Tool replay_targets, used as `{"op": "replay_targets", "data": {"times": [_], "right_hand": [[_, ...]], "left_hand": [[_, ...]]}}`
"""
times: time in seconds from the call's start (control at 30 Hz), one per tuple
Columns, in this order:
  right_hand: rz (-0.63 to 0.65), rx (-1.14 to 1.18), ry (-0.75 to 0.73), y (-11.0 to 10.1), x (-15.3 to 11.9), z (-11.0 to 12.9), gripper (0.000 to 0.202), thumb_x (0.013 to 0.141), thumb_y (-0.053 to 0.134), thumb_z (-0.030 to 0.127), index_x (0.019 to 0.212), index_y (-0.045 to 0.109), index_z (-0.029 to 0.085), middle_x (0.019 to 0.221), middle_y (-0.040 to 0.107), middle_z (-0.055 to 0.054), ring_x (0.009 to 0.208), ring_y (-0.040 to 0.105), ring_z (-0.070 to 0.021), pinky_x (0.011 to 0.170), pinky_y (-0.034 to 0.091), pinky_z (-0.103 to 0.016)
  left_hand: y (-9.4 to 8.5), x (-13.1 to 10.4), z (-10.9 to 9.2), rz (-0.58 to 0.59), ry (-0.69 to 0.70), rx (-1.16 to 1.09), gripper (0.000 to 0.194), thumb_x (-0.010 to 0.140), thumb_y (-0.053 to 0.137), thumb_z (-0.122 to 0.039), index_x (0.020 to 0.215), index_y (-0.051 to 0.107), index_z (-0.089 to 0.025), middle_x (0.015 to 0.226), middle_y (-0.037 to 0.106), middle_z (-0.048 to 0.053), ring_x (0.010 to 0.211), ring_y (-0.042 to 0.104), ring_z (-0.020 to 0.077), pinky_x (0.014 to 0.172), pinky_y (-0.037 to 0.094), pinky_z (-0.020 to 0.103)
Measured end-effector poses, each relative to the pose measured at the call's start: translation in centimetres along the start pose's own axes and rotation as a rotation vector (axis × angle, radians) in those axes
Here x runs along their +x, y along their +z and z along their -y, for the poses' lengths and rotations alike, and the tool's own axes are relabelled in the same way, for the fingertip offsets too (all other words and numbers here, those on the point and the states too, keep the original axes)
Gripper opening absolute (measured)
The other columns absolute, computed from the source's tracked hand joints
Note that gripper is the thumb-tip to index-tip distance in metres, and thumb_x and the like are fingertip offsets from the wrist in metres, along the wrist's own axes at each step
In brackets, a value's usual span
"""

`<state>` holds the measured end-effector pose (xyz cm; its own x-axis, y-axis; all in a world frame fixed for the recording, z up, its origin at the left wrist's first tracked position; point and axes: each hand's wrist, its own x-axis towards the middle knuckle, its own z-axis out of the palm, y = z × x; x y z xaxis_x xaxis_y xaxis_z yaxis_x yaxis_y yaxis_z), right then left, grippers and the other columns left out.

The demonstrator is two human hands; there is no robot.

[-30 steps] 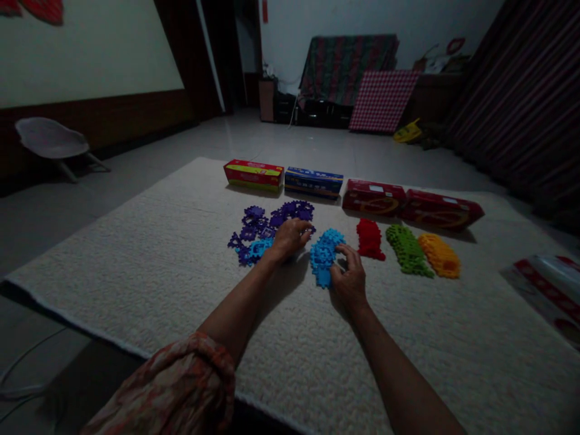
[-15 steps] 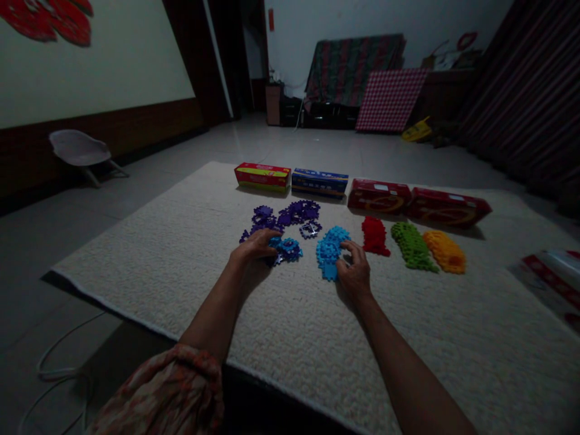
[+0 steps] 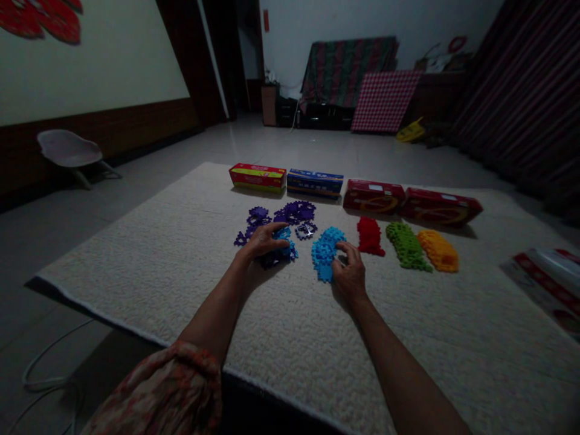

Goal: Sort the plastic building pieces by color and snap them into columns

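Note:
My left hand [image 3: 265, 240] has its thumb and fingers around a light blue toothed piece [image 3: 283, 234], above the near end of the purple pieces [image 3: 296, 211]. My right hand [image 3: 350, 269] rests at the right side of a pile of light blue pieces [image 3: 327, 248], its curled fingertips touching the pile. A clear and purple gear-like piece [image 3: 306, 230] lies between the two colours. Farther right are piles of red pieces [image 3: 370, 235], green pieces [image 3: 408, 246] and orange pieces [image 3: 438, 250].
Behind the pieces, a red and yellow box [image 3: 258, 177], a blue box [image 3: 315, 183] and two dark red boxes [image 3: 374, 197] stand in a row on the beige mat [image 3: 149, 260]. A plastic package [image 3: 550, 278] lies at the right edge.
My left hand has closed around a light blue piece among the purple ones. My right hand stays beside the light blue pile. The whole view has shifted slightly.

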<state>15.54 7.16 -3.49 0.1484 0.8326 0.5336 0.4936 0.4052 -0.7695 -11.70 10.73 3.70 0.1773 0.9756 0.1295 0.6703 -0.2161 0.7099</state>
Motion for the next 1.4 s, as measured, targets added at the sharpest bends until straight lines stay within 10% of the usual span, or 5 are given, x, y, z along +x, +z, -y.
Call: {"op": "replay_targets", "data": {"times": [0.5, 0.67, 0.93, 1.4], "right_hand": [[-0.096, 0.070, 0.108, 0.1, 0.1, 0.0, 0.050, 0.068, 0.052, 0.020, 0.117, 0.063, 0.020, 0.125, 0.064, -0.012, 0.114, 0.060, -0.0261, 0.090, 0.054, -0.043], [-0.056, 0.072, 0.101, 0.1, 0.1, -0.3, 0.050, 0.069, 0.053, 0.019, 0.118, 0.062, 0.020, 0.127, 0.062, -0.013, 0.118, 0.059, -0.0268, 0.093, 0.053, -0.044], [-0.047, 0.070, 0.094, 0.1, 0.1, -0.5, 0.048, 0.069, 0.053, 0.018, 0.116, 0.063, 0.019, 0.126, 0.062, -0.013, 0.118, 0.059, -0.0271, 0.094, 0.054, -0.045], [-0.048, 0.064, 0.091, 0.2, 0.1, -0.5, 0.047, 0.069, 0.053, 0.018, 0.114, 0.064, 0.020, 0.125, 0.063, -0.013, 0.118, 0.060, -0.0270, 0.093, 0.055, -0.045]], "left_hand": [[8.2, 4.9, -6.9, 0.170, 0.422, 0.196, 0.074, 0.077, 0.079, -0.027, 0.145, 0.051, -0.021, 0.144, 0.057, 0.013, 0.134, 0.053, 0.0275, 0.113, 0.040, 0.043], [6.5, 3.5, -5.9, 0.117, 0.390, 0.199, 0.061, 0.084, 0.074, -0.029, 0.141, 0.055, -0.020, 0.144, 0.058, 0.013, 0.133, 0.053, 0.0246, 0.112, 0.041, 0.042], [0.0, 1.0, -1.4, -0.006, -0.062, 0.400, 0.041, 0.087, 0.061, -0.019, 0.128, 0.069, -0.018, 0.126, 0.071, 0.010, 0.118, 0.065, 0.0237, 0.106, 0.047, 0.035], [1.5, 1.2, -2.6, 0.131, -0.151, 0.483, 0.026, 0.086, 0.056, -0.023, 0.098, 0.079, -0.018, 0.096, 0.078, 0.010, 0.095, 0.069, 0.0221, 0.084, 0.050, 0.028]]}}
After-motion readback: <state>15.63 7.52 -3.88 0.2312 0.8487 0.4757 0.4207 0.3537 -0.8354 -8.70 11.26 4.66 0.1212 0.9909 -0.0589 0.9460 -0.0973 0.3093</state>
